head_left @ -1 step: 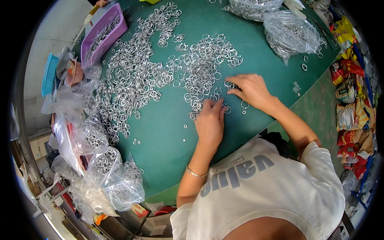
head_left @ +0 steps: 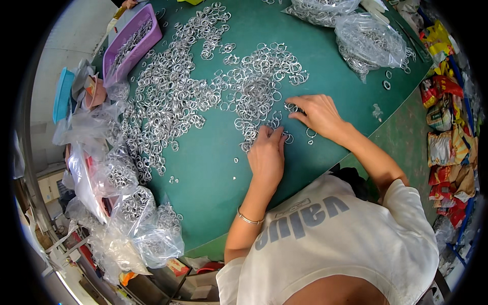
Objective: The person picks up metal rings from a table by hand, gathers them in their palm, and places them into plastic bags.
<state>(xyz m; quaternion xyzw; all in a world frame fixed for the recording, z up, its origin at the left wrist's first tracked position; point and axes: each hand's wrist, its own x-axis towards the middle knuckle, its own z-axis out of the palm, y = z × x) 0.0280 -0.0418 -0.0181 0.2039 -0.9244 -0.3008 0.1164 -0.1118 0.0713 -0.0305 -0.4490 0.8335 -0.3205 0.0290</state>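
Note:
A wide spread of small silver metal rings [head_left: 254,81] covers the green table [head_left: 203,173]. My left hand [head_left: 267,155] lies at the pile's near edge, its fingertips bunched on a few rings. A thin bracelet [head_left: 249,219] circles that wrist. My right hand [head_left: 317,114] rests flat to the right of it, fingers apart and pointing left, the tips touching rings at the pile's right edge. A few loose rings [head_left: 310,133] lie between the two hands.
A purple tray [head_left: 133,43] with rings stands at the far left. Clear plastic bags of rings lie at the far right [head_left: 368,43] and along the left and near-left edge [head_left: 152,229]. A blue basket [head_left: 62,94] sits at the left. Colourful packets [head_left: 447,147] are piled on the right.

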